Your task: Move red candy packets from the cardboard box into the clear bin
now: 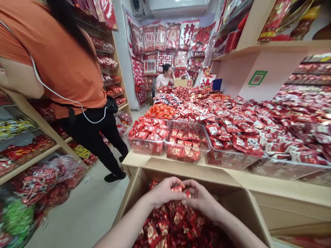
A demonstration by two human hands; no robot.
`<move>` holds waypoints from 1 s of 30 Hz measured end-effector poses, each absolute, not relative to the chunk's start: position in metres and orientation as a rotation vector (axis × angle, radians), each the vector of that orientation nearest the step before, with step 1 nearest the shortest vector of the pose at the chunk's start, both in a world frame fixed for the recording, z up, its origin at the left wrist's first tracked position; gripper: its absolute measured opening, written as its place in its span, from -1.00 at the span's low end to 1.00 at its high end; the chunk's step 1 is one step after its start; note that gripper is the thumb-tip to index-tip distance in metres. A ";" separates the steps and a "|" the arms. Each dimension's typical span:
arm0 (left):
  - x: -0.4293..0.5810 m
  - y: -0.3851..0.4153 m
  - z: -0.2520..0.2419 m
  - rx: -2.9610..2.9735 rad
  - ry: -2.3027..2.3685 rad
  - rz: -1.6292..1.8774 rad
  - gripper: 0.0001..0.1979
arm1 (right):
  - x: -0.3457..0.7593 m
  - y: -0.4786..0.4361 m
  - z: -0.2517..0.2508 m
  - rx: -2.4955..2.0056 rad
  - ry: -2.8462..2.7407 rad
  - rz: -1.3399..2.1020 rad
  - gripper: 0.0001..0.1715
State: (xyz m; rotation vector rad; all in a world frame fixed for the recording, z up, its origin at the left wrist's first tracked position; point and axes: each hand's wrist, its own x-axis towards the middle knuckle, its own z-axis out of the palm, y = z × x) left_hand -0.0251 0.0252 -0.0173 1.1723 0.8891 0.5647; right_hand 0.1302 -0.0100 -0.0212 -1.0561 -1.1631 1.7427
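My left hand (167, 193) and my right hand (198, 197) meet above an open cardboard box (252, 212). The left fingers curl round a red-and-gold wrapped candy (177, 189). A second red candy (188, 195) shows between my right thumb and fingers. Loose wrapped candies (163, 227) of the same kind fill the box below both wrists. Just beyond the box stands a clear plastic bin (187, 124), partly filled with red packets in neat rows; neither hand touches it.
Clear bins heaped with red packets (240, 127) cover the counter (230, 174). A person in an orange shirt (62, 58) stands on the left by stocked shelves (59, 148). Another person (164, 79) sits at the far end. Bagged goods (51, 175) lie on the floor.
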 end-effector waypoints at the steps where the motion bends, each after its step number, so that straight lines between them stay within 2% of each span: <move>1: -0.025 0.025 -0.013 1.095 0.839 0.605 -0.64 | 0.132 -0.010 -0.017 -1.040 -1.146 1.720 -0.54; 8: -0.024 0.027 -0.003 0.844 0.740 0.695 -0.70 | 0.143 -0.013 -0.002 -0.983 -0.861 1.620 -0.60; 18: -0.008 0.015 -0.017 0.988 0.773 0.623 -0.67 | 0.141 -0.008 0.003 -0.806 -0.606 1.497 -0.70; 25: -0.008 0.010 -0.012 0.574 0.587 0.361 -0.60 | 0.145 -0.009 0.002 -0.667 -0.714 1.572 -0.79; 28: -0.006 0.007 -0.007 0.505 0.592 0.419 -0.69 | 0.148 -0.012 0.003 -0.669 -0.812 1.601 -0.81; 30: -0.005 0.006 -0.005 0.542 0.661 0.532 -0.66 | 0.147 -0.014 0.004 -0.720 -0.867 1.565 -0.80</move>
